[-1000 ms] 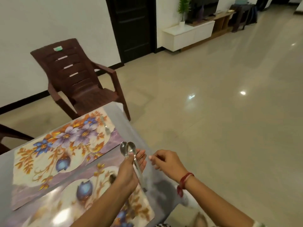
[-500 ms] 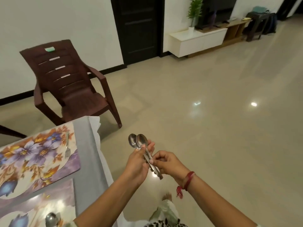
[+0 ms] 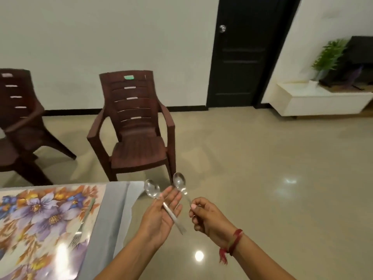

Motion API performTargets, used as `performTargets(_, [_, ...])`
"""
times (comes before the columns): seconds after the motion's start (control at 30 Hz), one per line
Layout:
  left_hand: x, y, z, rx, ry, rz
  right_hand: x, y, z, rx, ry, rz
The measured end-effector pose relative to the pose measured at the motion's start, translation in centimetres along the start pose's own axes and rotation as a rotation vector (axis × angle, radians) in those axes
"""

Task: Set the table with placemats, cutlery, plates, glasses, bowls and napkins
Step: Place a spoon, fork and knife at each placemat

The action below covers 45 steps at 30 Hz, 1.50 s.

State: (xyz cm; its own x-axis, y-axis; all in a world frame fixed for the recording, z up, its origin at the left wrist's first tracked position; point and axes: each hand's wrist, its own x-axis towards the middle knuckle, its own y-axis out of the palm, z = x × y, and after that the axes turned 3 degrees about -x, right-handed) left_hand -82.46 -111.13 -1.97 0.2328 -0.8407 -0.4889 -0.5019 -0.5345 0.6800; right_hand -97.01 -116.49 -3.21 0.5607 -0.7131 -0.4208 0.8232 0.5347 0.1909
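Chairs: two, a brown chair and a left chair, beyond the table. One floral placemat lay on it. Left hand was spread palm up, first spoon resting across it. Right hand pinched the second spoon by its handle, both off the table's corner. One fork lay on the placemat's right edge.
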Motion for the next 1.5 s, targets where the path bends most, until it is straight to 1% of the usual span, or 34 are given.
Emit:
performTargets(0.03, [0.8,0.0,-1.0,-0.003,0.035,-0.03,1.4,-0.2,0.9,0.034,-0.002,0.014])
performTargets(0.1, [2.6,-0.6,-3.3,-0.036,0.087,-0.116,4.5,-0.1,2.5,0.015,0.007,0.063])
performTargets(0.2, [4.5,-1.9,-6.6,-0.019,0.166,-0.27,9.3,1.6,3.9,-0.111,0.028,0.178])
performTargets(0.27, [5.8,-2.8,-8.8,-0.019,0.213,-0.328,12.8,3.0,5.0,-0.176,0.038,0.257])
performTargets(0.37, [8.3,-4.0,-11.4,-0.149,0.257,-0.372,18.3,4.7,6.6,-0.272,0.044,0.356])
performTargets(0.43, [10.8,-4.6,-13.1,-0.225,0.315,-0.437,22.6,5.7,8.1,-0.33,0.039,0.426])
performTargets(0.53, [14.7,-5.1,-16.0,-0.321,0.4,-0.534,29.4,6.9,11.0,-0.436,0.002,0.507])
performTargets(0.63, [17.6,-5.6,-19.6,-0.464,0.524,-0.618,35.6,8.9,14.3,-0.551,-0.059,0.612])
performTargets(0.7, [18.7,-5.7,-21.8,-0.521,0.58,-0.699,39.0,10.8,16.0,-0.581,-0.088,0.702])
performTargets(0.83, [18.9,-6.4,-24.1,-0.638,0.752,-0.792,44.8,16.2,16.7,-0.655,-0.038,0.869])
performTargets(0.93, [17.8,-7.9,-24.6,-0.72,0.847,-0.89,47.3,19.9,16.1,-0.682,0.023,0.953])
performTargets(1.03, [16.9,-10.2,-24.5,-0.86,0.936,-0.968,49.1,23.6,15.4,-0.782,0.044,1.028])
performTargets(1.13, [16.6,-11.9,-24.6,-0.966,0.998,-1.052,50.9,27.4,14.6,-0.88,0.014,1.116])
performTargets(1.33, [16.4,-15.5,-25.4,-1.183,1.153,-1.182,52.4,36.2,12.5,-0.969,-0.031,1.303])
performTargets(1.5, [15.4,-17.8,-26.7,-1.291,1.278,-1.277,52.1,43.8,9.8,-1.096,-0.084,1.49])
